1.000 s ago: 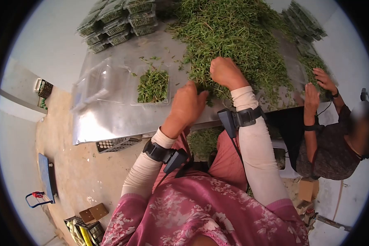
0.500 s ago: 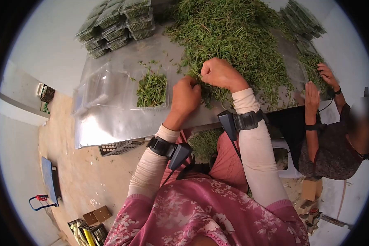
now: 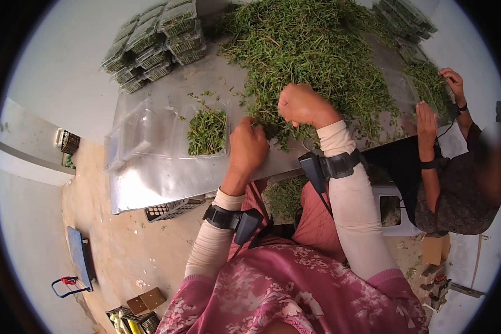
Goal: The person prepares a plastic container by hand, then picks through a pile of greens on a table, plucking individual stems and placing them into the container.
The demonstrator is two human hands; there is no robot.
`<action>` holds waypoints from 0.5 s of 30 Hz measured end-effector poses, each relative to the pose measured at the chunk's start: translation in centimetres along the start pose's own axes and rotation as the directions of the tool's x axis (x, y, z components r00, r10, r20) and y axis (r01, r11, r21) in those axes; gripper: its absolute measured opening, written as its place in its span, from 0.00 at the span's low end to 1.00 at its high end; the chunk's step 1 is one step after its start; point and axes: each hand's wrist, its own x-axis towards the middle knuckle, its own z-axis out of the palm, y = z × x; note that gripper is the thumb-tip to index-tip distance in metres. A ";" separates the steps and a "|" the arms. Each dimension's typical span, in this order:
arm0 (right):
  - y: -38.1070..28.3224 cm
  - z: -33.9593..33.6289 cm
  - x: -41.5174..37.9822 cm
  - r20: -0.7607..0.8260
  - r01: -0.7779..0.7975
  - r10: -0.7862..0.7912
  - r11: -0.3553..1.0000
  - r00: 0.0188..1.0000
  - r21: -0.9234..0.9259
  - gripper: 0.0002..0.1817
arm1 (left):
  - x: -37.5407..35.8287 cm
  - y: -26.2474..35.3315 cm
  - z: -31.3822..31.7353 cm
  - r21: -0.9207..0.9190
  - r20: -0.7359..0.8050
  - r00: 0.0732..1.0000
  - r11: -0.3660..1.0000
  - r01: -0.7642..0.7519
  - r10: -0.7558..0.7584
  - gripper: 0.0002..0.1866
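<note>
Green stems (image 3: 312,61) near both curled hands (image 3: 248,147) (image 3: 306,106)

Circular fisheye field in soft, fairly bright light, black at the left and right margins. Strong glare whitens the near-left corner of the metal counter (image 3: 136,192); a co-worker's head (image 3: 491,150) is blurred.

left hand (image 3: 248,147): loosely curled, back up | right hand (image 3: 306,106): fist-like, turned inward | forearms (image 3: 348,209): extended forward, apart
</note>
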 end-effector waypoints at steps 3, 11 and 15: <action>0.1 1.0 0.6 -0.019 0.022 -0.027 0.977 0.999 -0.211 0.06 | 0.0 0.9 -0.6 -0.119 0.087 0.991 0.987 0.112 -0.102 0.19; 0.4 2.5 1.2 0.010 0.208 -0.209 0.965 0.978 -0.157 0.13 | 1.0 1.8 -0.1 -0.356 0.241 0.950 0.893 0.277 -0.198 0.17; -0.4 2.0 0.5 0.022 0.305 -0.304 0.951 0.952 -0.048 0.13 | 1.2 2.2 0.2 -0.422 0.247 0.951 0.864 0.276 -0.184 0.13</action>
